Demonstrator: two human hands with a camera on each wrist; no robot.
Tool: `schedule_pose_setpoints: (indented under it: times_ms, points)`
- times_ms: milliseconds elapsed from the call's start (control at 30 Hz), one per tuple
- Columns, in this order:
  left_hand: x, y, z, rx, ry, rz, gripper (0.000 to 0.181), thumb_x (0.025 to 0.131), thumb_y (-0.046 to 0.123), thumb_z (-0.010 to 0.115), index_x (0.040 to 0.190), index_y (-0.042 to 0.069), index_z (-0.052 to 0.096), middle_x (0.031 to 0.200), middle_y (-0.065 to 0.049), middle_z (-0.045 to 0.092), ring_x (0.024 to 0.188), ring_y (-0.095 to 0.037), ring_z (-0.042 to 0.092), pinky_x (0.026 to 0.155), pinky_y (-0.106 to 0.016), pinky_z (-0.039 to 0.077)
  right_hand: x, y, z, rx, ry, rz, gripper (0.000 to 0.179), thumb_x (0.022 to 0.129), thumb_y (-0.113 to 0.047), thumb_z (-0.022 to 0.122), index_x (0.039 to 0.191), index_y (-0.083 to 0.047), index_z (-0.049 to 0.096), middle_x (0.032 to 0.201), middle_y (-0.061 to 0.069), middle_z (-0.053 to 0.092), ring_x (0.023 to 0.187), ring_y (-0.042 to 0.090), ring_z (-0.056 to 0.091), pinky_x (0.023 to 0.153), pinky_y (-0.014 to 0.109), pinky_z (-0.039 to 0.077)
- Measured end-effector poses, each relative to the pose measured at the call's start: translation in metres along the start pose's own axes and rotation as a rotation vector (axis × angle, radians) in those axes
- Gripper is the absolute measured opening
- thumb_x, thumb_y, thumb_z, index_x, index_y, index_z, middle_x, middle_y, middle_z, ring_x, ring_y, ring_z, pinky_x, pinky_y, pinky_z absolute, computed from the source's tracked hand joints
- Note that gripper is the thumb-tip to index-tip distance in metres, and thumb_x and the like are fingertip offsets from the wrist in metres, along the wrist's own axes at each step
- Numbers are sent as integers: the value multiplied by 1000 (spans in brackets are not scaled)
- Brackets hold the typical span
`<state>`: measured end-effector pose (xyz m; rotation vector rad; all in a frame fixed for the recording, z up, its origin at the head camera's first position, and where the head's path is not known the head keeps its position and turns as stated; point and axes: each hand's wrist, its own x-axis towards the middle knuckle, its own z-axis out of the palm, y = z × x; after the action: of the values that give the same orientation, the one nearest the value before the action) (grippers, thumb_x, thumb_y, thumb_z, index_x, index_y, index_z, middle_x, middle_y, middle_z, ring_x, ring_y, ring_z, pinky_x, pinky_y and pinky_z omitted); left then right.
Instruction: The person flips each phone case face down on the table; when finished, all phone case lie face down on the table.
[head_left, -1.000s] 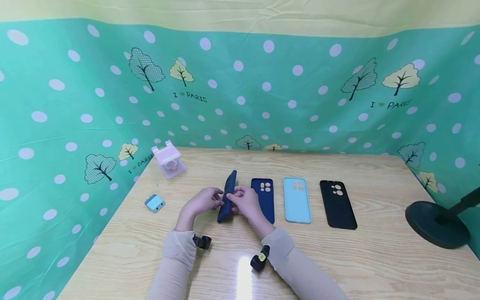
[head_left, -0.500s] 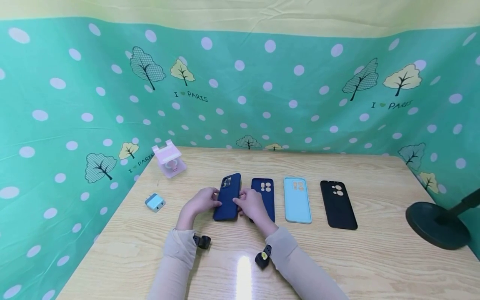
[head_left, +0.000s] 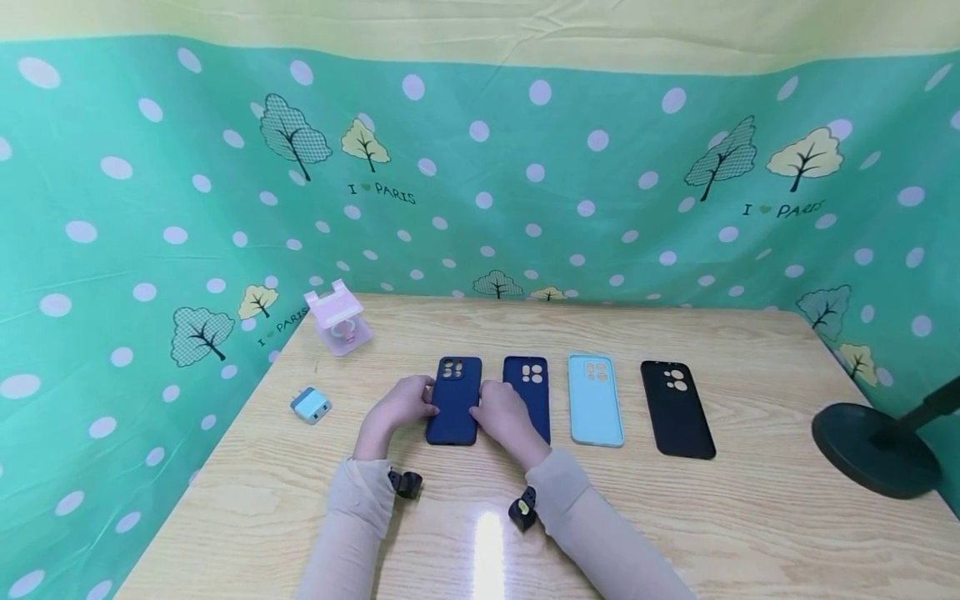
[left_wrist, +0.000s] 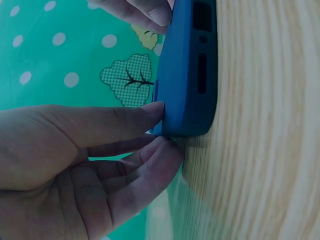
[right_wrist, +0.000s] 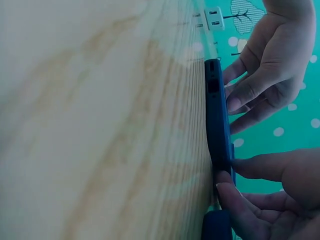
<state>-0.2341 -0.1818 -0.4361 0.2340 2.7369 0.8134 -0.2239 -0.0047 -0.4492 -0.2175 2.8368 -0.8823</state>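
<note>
A navy blue phone case [head_left: 456, 408] lies on the wooden table, back side up, its camera cutouts at the far end. My left hand [head_left: 406, 402] pinches its left edge, thumb over the top and fingers against the side. On the opposite edge, my right hand [head_left: 504, 413] holds it the same way. The left wrist view shows the near end of the case [left_wrist: 187, 75] with its port slots, close over the wood. In the right wrist view, both hands flank the case [right_wrist: 216, 120]. A second navy phone case [head_left: 537, 408] sits just right, partly hidden by my right hand.
Further right lie a light blue phone case [head_left: 595, 412] and a black phone case [head_left: 675, 417]. A black round stand base [head_left: 855, 442] is at the far right. To the left are a blue-and-white charger plug [head_left: 311, 406] and a pink phone stand [head_left: 337, 321]. A patterned curtain [head_left: 480, 167] hangs behind.
The navy phone case has gone from standing nearly on edge, through a tilt, to lying flat on the table. Both hands keep hold of its sides; the other cases stay put.
</note>
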Motion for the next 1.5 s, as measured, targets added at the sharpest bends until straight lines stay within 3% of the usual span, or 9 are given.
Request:
schedule_pose_setpoints:
  times_ms: [200, 333, 433, 667, 867, 1100, 1300, 1433, 1500]
  points:
    - [-1, 3, 1, 10, -1, -18, 50, 86, 2, 68, 130, -14, 50, 79, -8, 60, 67, -16, 52, 61, -25, 42, 0, 1, -4, 2, -29, -16, 17, 90, -17, 69, 97, -1, 66, 69, 4, 60, 59, 14, 57, 55, 27, 45]
    - [-5, 11, -2, 40, -2, -19, 51, 88, 5, 67, 132, -13, 49, 80, -8, 60, 69, -16, 53, 64, -27, 43, -1, 7, -15, 92, -52, -19, 33, 91, -17, 67, 118, 0, 64, 75, 4, 67, 58, 13, 62, 61, 27, 50]
    - [-6, 19, -5, 60, 2, -2, 51, 89, 8, 67, 133, -10, 50, 79, -7, 61, 68, -16, 53, 63, -27, 43, -2, 16, -27, 163, -21, -30, 35, 91, -15, 66, 122, 2, 62, 80, 6, 69, 55, 13, 63, 59, 26, 52]
    - [0, 41, -1, 23, 7, 86, 48, 92, 12, 65, 135, -2, 52, 87, -7, 65, 74, -15, 57, 67, -28, 48, -6, 43, -57, 166, 120, 5, 34, 90, -17, 67, 117, 3, 64, 88, 10, 71, 58, 12, 63, 58, 25, 53]
    - [14, 60, 9, 20, 44, 140, 45, 91, 12, 65, 132, -3, 54, 91, -9, 67, 77, -16, 59, 71, -30, 49, -9, 65, -69, 122, 146, 96, 37, 92, -21, 65, 121, 3, 63, 98, 14, 71, 73, 19, 66, 63, 30, 53]
    - [20, 71, 21, -27, 28, 91, 44, 93, 13, 64, 132, -5, 54, 104, -16, 68, 88, -22, 65, 79, -36, 53, -10, 75, -67, 72, 102, 147, 38, 91, -17, 67, 121, 5, 61, 110, 18, 70, 87, 25, 67, 78, 40, 54]
    - [24, 73, 31, -39, 21, 58, 44, 93, 13, 64, 132, -4, 54, 100, -14, 68, 88, -23, 64, 88, -41, 51, -9, 78, -62, -6, 58, 143, 37, 90, -15, 67, 120, 5, 62, 119, 21, 66, 102, 31, 65, 89, 45, 53]
    - [26, 74, 36, -35, 18, 53, 42, 93, 12, 64, 131, -4, 55, 102, -15, 68, 89, -23, 63, 90, -41, 50, -7, 79, -60, -47, 55, 125, 26, 87, -12, 70, 107, 4, 66, 102, 17, 69, 86, 25, 63, 78, 40, 53]
    - [27, 73, 39, -31, 13, 57, 42, 92, 11, 64, 130, -5, 56, 100, -14, 67, 83, -20, 62, 79, -34, 52, -6, 77, -59, -43, 58, 121, 17, 87, -10, 69, 97, 3, 65, 88, 11, 64, 75, 21, 56, 70, 35, 50]
